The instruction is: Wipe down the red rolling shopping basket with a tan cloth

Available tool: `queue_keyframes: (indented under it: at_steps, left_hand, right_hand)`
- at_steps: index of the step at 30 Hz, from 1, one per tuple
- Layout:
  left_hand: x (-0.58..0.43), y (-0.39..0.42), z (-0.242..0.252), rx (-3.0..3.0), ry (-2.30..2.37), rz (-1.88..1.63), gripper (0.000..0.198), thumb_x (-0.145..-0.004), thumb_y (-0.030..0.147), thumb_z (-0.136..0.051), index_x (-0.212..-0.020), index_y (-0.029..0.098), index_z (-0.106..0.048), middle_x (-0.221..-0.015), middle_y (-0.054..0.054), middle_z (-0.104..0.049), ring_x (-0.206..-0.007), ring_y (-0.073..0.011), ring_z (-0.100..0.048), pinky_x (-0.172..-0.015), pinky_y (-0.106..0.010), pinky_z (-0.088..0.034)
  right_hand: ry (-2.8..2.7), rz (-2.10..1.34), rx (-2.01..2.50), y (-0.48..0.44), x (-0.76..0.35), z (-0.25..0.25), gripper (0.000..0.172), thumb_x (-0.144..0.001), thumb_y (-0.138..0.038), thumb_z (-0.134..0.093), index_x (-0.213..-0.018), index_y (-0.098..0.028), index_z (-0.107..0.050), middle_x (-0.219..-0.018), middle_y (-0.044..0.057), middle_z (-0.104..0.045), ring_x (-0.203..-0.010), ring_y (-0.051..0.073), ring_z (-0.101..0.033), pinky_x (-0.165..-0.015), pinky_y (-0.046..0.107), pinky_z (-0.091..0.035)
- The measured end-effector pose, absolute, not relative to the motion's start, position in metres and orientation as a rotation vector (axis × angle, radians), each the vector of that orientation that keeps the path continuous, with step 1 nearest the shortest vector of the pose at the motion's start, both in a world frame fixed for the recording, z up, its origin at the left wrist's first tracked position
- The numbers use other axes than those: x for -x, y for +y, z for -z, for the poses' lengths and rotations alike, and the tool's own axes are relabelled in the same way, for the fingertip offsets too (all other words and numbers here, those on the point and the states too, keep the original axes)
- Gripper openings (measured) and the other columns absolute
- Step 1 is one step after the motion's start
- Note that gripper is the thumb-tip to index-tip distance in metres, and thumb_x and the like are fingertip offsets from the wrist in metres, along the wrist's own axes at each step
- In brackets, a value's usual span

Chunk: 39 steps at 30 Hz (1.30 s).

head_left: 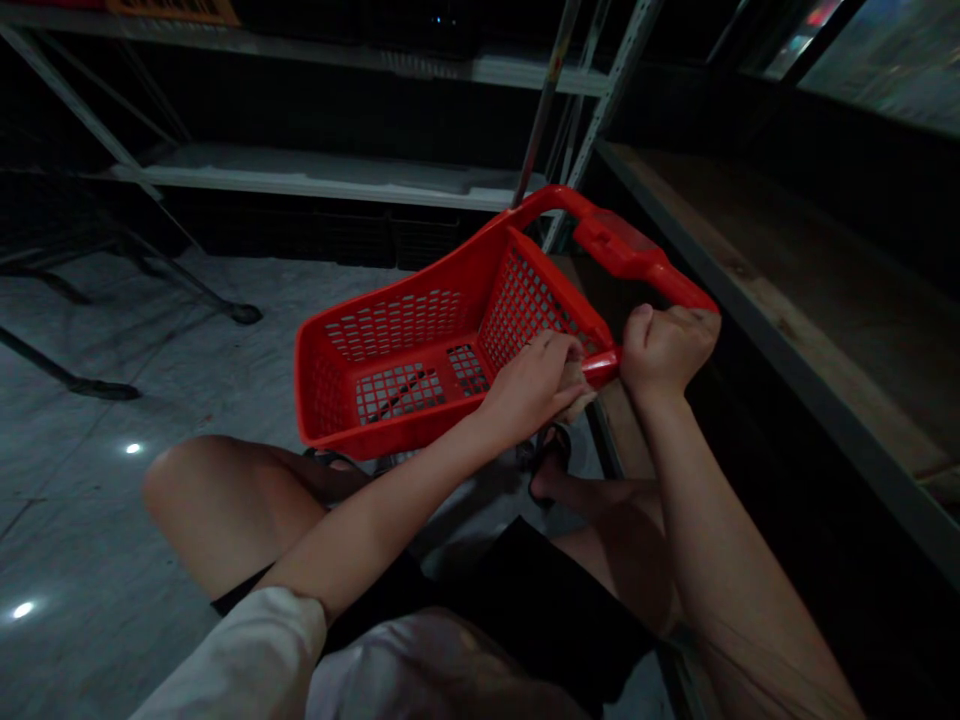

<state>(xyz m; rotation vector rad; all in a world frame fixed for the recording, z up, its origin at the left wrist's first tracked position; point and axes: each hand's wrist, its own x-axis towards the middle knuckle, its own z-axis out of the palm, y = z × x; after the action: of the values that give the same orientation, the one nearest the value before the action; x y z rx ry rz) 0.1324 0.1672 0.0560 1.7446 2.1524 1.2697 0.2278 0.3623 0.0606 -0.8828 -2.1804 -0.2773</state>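
Note:
A red plastic shopping cart (390, 435) with grid-patterned walls stands between my knees, its handle end toward the right. My right hand (667, 350) is wrapped in a fist round the near corner of the cart's handle (626, 250). Just left of it, my left hand (536, 380) bends over the red side bar with a crumpled beige cloth (577, 390) under its fingers. Part of the cloth is hidden by that hand. On the grid floor of the basket lies or shows through a thin dark strip (397, 395).
Behind the cart runs a white metal shelf rack (322, 175), with dark crates (352, 235) beneath. A pole (540, 120) leans beside it. Close on the right is a wooden-topped bench (750, 270). Dark metal legs (217, 300) stand on the grey floor at left.

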Motion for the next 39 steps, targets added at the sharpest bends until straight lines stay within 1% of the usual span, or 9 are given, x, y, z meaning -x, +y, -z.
queue_keyframes:
  at_steps: [2, 3, 8, 12, 18, 23, 31, 35, 39]
  left_hand:
    - [-0.129, 0.184, -0.059, -1.711, 2.229, -1.094, 0.067, -0.09, 0.038, -0.079, -0.145, 0.01, -0.052, -0.138, -0.019, -0.064, -0.127, -0.0286, -0.063, -0.107, -0.039, -0.052]
    - [-0.127, 0.192, -0.062, -1.697, 2.223, -0.97, 0.069, -0.09, 0.043, -0.079, -0.144, 0.009, -0.055, -0.136, -0.02, -0.065, -0.124, -0.0298, -0.065, -0.104, -0.039, -0.053]
    - [-0.117, 0.189, -0.071, -1.671, 2.111, -0.569, 0.041, -0.1, 0.053, -0.061, -0.107, 0.016, -0.075, -0.103, -0.012, -0.079, -0.098, -0.028, -0.076, -0.082, -0.033, -0.056]
    - [-0.104, 0.124, -0.058, -1.663, 2.4, -0.36, 0.028, -0.102, 0.037, -0.057, -0.119, 0.019, -0.072, -0.105, -0.013, -0.081, -0.101, -0.0326, -0.077, -0.079, -0.036, -0.057]
    - [-0.07, -0.001, -0.041, -1.443, 2.63, 0.106, 0.023, -0.102, 0.021, -0.052, -0.121, 0.019, -0.066, -0.099, -0.011, -0.08, -0.089, -0.0285, -0.079, -0.073, -0.034, -0.059]
    - [-0.088, 0.029, -0.046, -1.615, 2.596, -0.028, 0.02, -0.104, 0.014, -0.048, -0.116, 0.014, -0.064, -0.111, -0.014, -0.078, -0.101, -0.0255, -0.078, -0.086, -0.034, -0.061]
    - [-0.155, 0.201, -0.068, -1.951, 2.413, -0.606, 0.03, -0.109, 0.015, -0.032, -0.119, 0.007, -0.059, -0.105, -0.018, -0.076, -0.097, -0.0272, -0.079, -0.072, -0.031, -0.06]
    - [-0.15, 0.181, -0.06, -1.984, 2.362, -0.542, 0.024, -0.109, 0.019, -0.039, -0.117, 0.01, -0.06, -0.104, -0.017, -0.077, -0.096, -0.0265, -0.079, -0.071, -0.029, -0.059]
    - [-0.121, 0.107, -0.037, -1.851, 2.471, -0.203, 0.022, -0.107, 0.016, -0.04, -0.116, 0.014, -0.06, -0.098, -0.014, -0.078, -0.088, -0.0275, -0.079, -0.069, -0.031, -0.059]
  right_hand:
    - [-2.195, 0.268, 0.889, 0.362, -0.227, -0.061, 0.044, -0.097, -0.03, -0.038, -0.07, -0.018, -0.071, -0.063, 0.011, -0.061, -0.07, 0.027, -0.056, -0.088, 0.05, -0.039]
    - [-2.196, 0.266, 0.887, 0.362, -0.227, -0.062, 0.044, -0.097, -0.03, -0.038, -0.07, -0.018, -0.071, -0.063, 0.012, -0.061, -0.071, 0.028, -0.057, -0.088, 0.05, -0.039]
    - [-2.214, 0.273, 0.887, 0.365, -0.228, -0.062, 0.044, -0.097, -0.031, -0.038, -0.069, -0.019, -0.069, -0.064, 0.011, -0.06, -0.071, 0.027, -0.057, -0.087, 0.049, -0.038]
    - [-2.249, 0.275, 0.904, 0.368, -0.231, -0.065, 0.04, -0.094, -0.031, -0.039, -0.067, -0.019, -0.065, -0.066, 0.011, -0.058, -0.07, 0.026, -0.054, -0.085, 0.049, -0.037]
    - [-2.267, 0.257, 0.964, 0.378, -0.23, -0.064, 0.032, -0.092, -0.031, -0.042, -0.069, -0.02, -0.062, -0.069, 0.015, -0.056, -0.071, 0.027, -0.053, -0.081, 0.05, -0.032]
    - [-2.195, 0.308, 0.976, 0.386, -0.223, -0.055, 0.032, -0.09, -0.032, -0.045, -0.068, -0.02, -0.065, -0.062, 0.012, -0.053, -0.065, 0.026, -0.048, -0.078, 0.05, -0.031]
    - [-2.221, 0.37, 0.915, 0.368, -0.236, -0.063, 0.042, -0.092, -0.03, -0.039, -0.067, -0.018, -0.07, -0.059, 0.01, -0.054, -0.064, 0.026, -0.052, -0.082, 0.049, -0.039]
    - [-2.25, 0.405, 0.881, 0.374, -0.254, -0.065, 0.041, -0.093, -0.03, -0.038, -0.063, -0.021, -0.065, -0.06, 0.009, -0.054, -0.065, 0.026, -0.052, -0.081, 0.048, -0.038]
    - [-2.259, 0.422, 0.875, 0.384, -0.27, -0.063, 0.04, -0.092, -0.032, -0.038, -0.061, -0.022, -0.061, -0.062, 0.012, -0.054, -0.064, 0.025, -0.049, -0.077, 0.048, -0.035]
